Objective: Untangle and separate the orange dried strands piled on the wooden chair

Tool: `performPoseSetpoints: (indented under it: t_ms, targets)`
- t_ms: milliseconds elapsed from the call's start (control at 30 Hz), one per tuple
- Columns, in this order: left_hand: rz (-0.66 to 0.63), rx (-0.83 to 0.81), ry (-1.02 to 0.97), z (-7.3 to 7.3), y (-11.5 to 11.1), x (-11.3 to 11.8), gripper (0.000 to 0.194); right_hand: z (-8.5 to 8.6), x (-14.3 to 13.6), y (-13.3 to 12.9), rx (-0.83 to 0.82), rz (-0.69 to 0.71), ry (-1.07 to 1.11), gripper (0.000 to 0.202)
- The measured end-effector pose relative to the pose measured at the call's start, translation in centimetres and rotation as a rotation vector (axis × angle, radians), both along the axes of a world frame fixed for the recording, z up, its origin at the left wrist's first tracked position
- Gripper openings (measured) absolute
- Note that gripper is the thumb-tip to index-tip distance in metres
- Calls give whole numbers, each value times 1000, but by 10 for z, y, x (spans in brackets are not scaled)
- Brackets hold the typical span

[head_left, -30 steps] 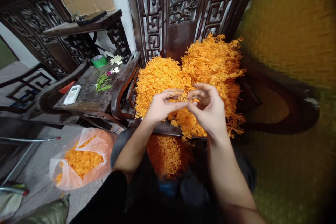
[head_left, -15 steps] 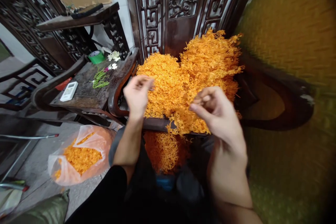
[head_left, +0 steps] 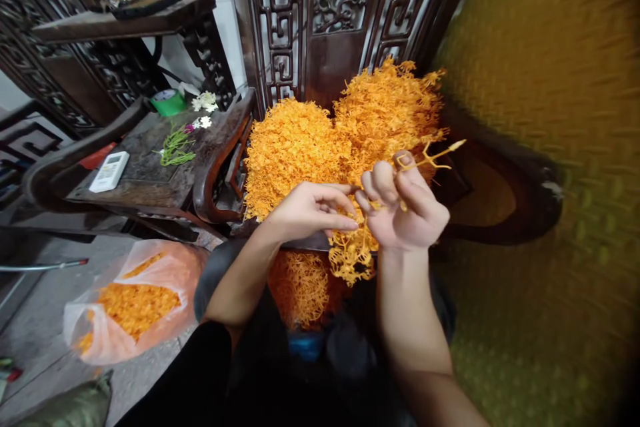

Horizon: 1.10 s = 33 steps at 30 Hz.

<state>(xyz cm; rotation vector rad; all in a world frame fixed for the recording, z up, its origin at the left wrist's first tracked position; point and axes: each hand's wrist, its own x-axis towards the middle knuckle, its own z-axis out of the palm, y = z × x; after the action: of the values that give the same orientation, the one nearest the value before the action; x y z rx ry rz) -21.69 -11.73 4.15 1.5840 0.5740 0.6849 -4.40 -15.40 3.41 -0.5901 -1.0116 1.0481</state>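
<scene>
My right hand (head_left: 405,203) is closed round a thin orange branched piece (head_left: 430,159), whose pale tip points to the upper right. Beside it on the left, my left hand (head_left: 317,210) has its thumb and fingers close together at a cluster of orange pieces (head_left: 353,257) hanging over the seat's front edge; what lies between its fingertips is too small to tell. Behind the hands, a large orange heap (head_left: 295,147) and a taller, spikier one (head_left: 393,103) rest on the dark carved wooden chair (head_left: 333,60).
Lower left on the floor stands a plastic bag (head_left: 187,280) of orange pieces. A side table (head_left: 145,147) bears a white remote (head_left: 109,171), green tape (head_left: 169,102), green stems (head_left: 176,147) and white flowers (head_left: 204,102). More orange pieces (head_left: 305,287) lie below the seat edge.
Both hands have come together; my left hand moved right and down. My right hand has turned palm up, and the branched piece now shows in it. The view has shifted slightly.
</scene>
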Motion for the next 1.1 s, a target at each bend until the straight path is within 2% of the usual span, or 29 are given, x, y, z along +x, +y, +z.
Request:
performPoseSetpoints:
  t_ms: [167,333,433,500,633,767,900,967,1033,1100]
  targets:
    - [267,375,86,1,-11,7,8,-4,-6,5,-14,-125,-154,23]
    - [410,589,56,-9,-16,20,3,-9,-11,1,7,-129,-213,32]
    - [510,740,48,-14,-14,19,9,-8,-9,-1,14,-232,-289,29]
    - [523,860,88,-14,-14,15,10,-8,-3,-2,-34,-276,-370,26]
    - [415,1013,164,-10,-18,6,18,-12,12,0,-168,-227,-432,28]
    - [358,1007,102,-4,-20,3,24,-15,12,1,-205,-213,-325,37]
    - [396,920,-24,11,-30,0,19,-12,2,-4,-187,-259,-264,36]
    - [375,889,-46,24,-45,-8,18,-11,5,-2,-169,-327,-257,33]
    - [371,869,-68,37,-60,-18,18,-14,15,4,-147,-453,-179,31]
    - [468,858,-124,44,-64,-27,20,-18,28,13,-130,-525,-32,32]
